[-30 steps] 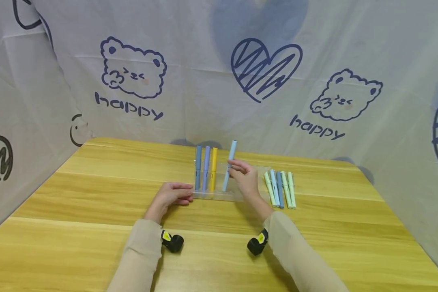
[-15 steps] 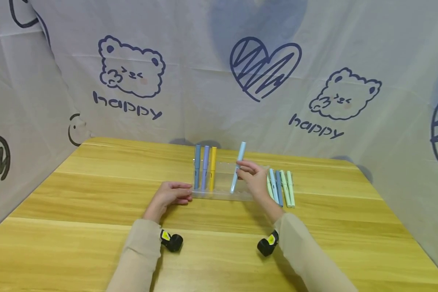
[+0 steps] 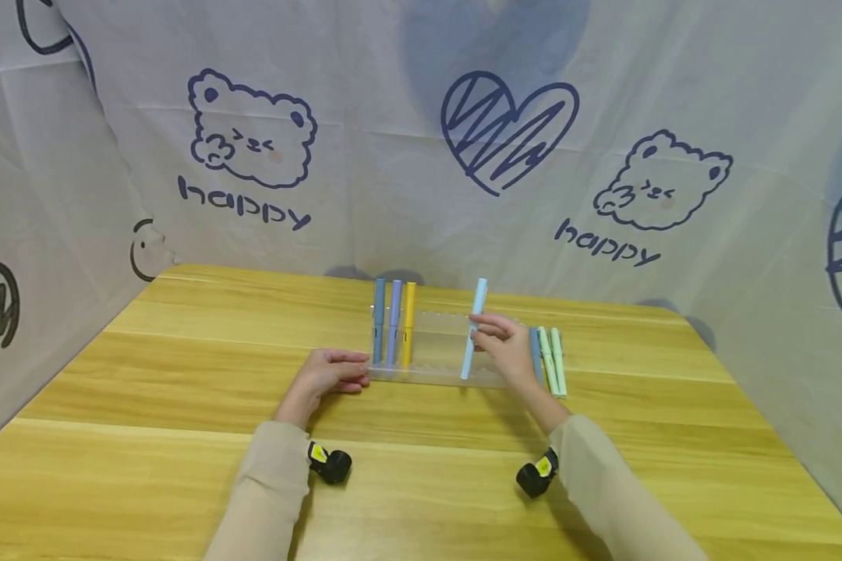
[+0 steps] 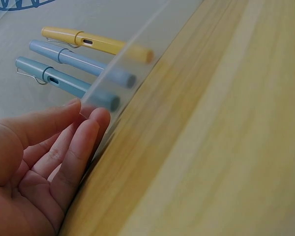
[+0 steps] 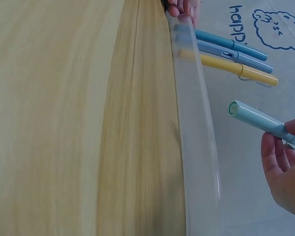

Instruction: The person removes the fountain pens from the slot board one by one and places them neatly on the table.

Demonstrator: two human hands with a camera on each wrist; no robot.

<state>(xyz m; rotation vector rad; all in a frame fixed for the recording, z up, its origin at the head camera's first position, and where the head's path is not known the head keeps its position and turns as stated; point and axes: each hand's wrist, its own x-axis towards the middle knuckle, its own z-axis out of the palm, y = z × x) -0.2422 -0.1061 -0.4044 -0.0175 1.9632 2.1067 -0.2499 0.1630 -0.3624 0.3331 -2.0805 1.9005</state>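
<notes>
My right hand point(image 3: 507, 351) pinches a light blue capped pen point(image 3: 479, 296) between thumb and fingers. In the right wrist view that pen point(image 5: 258, 119) is tilted, its lower end apart from the front wall of a translucent pen rack point(image 5: 199, 147). Upright at the rack's left end stand a dark blue pen point(image 3: 380, 312), a violet-blue pen point(image 3: 396, 312) and a yellow pen point(image 3: 410, 312). My left hand point(image 3: 328, 374) grips the rack's left front corner, its thumb point(image 4: 64, 115) and fingertips at the clear wall point(image 4: 132, 54).
Right of the rack, green pens point(image 3: 553, 362) and a blue pen point(image 3: 535, 351) lie on the wooden table point(image 3: 407, 483), partly hidden behind my right hand. A printed cloth point(image 3: 393, 156) hangs behind the table and along its sides.
My right hand has carried the light blue pen to the right along the rack, away from the yellow pen, and slightly lower. My left hand stays at the rack's corner.
</notes>
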